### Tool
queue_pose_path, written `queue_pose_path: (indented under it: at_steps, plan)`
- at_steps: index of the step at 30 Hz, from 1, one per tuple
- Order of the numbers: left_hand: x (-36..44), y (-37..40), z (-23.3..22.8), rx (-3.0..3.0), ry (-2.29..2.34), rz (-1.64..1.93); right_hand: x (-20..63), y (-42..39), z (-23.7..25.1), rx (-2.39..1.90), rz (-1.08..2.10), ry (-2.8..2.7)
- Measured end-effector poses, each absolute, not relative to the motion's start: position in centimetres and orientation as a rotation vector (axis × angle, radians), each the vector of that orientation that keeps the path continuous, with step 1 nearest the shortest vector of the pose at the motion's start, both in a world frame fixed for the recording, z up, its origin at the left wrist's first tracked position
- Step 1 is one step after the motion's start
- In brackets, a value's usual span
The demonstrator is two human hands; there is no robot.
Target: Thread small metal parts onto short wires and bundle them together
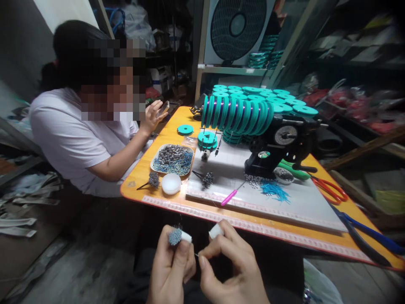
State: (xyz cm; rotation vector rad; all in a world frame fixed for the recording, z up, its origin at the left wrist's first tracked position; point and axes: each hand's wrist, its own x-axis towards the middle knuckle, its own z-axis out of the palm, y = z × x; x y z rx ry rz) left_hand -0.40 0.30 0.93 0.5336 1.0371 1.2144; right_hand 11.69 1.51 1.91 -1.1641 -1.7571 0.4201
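In front of the table's near edge, my left hand (pixel 171 272) is closed on a bundle of thin grey-blue pieces (pixel 175 237), their ends packed in a round head. White wrap (pixel 186 237) covers a fingertip beside the bundle. Close by on the right, my right hand (pixel 234 266) pinches a thin strand (pixel 196 254) between thumb and finger; whether it is thread or wire I cannot tell. Its raised finger also wears a white wrap (pixel 216 231). Similar dark bundles (pixel 208 180) lie on the board, and another (pixel 154 180) beside the white round cup (pixel 171 184).
A black machine (pixel 268 156) with green spools (pixel 237 112) stands on the grey board (pixel 218 192). Around it are a tray (pixel 152 168) of small parts, a pink-handled tool (pixel 229 197), blue strips (pixel 274 190), red-handled scissors (pixel 332 190) and blue-handled pliers (pixel 373 234). A person (pixel 79 131) sits left, holding a phone.
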Motion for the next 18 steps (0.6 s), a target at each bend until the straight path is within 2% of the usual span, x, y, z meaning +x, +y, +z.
queue_pose_path:
  at_steps: [5, 9, 18]
  plan:
    - [-0.5, 0.8, 1.2, 0.459, 0.999, 1.385, 11.9, 1.5, 1.9, -1.159, 0.371, -1.697]
    - [-2.9, 2.5, 1.7, 0.555, 0.955, 1.684, 13.9, 1.2, 2.4, -1.255, 0.309, -1.701]
    - [-1.5, 1.2, 0.8, 0.65, 0.859, 1.105, 13.3, 1.4, 3.0, -1.139, 0.443, -1.797]
